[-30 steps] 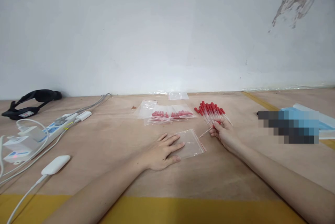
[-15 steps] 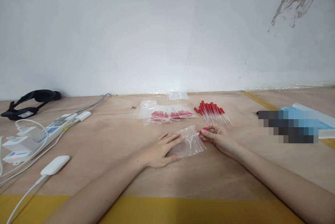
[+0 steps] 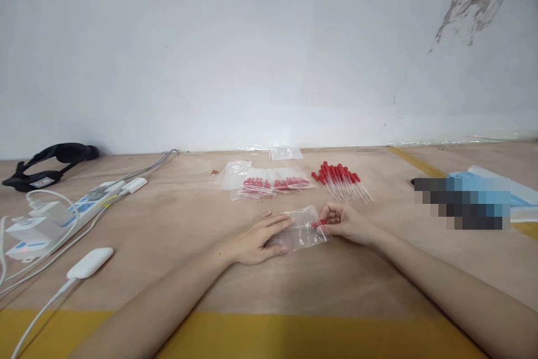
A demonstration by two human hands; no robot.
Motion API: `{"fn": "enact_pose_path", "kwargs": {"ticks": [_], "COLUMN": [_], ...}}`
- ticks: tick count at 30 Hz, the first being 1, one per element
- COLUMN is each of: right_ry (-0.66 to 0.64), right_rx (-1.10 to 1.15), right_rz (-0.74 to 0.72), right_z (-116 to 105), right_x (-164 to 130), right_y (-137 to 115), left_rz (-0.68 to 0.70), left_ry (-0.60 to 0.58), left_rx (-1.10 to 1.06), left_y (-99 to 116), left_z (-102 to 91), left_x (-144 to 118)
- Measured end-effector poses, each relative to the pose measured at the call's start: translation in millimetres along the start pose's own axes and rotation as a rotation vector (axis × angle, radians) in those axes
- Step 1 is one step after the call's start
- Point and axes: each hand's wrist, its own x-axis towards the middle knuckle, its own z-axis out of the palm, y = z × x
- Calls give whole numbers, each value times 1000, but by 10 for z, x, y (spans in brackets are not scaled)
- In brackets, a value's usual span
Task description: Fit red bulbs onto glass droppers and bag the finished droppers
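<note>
One plywood tabletop (yellow-edged), white wall, cables

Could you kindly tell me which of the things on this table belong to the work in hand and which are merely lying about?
In hand:
- left hand flat on the clear plastic zip bag
- right hand holding a red-tipped thin stick at the bag's mouth
- loose pile of red-tipped sticks
- filled clear bags

Lying about:
- white power strip with cables
- black strap
- blue sheet
</note>
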Motion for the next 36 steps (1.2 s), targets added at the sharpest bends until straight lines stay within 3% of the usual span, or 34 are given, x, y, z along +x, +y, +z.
{"fn": "enact_pose_path", "kwargs": {"ticks": [4,9,12,17,21,24,29,36], "right_ry": [112,35,4,454,640,739,741,710], "right_rx": [-130,-540,-703,-877,-1051,-1082,-1017,-874], "right_rz": [-28,-261,-259,-180,-102,40,172,160], "right_z": [-75,-186,-339,-607,-676,-667,-637,-621], "right_x": [45,8,9,263,649,904,1103,1082], "right_y": [55,5,-82,-219,-285,-270,-195,-266], "left_rz": [-11,-8,-7,44,76,64,68,69], "left_ry": [79,86,86,68,48,45,24,50], "left_rx": [-60,-47,-41,-27,0,40,108,73], "left_y": [-79,-101,-93,-99,-108,-97,-62,-55], "left_z": [9,28,29,22,21,13,2,8], "left_x": [-17,-23,-21,1,2,-14,-35,-38]}}
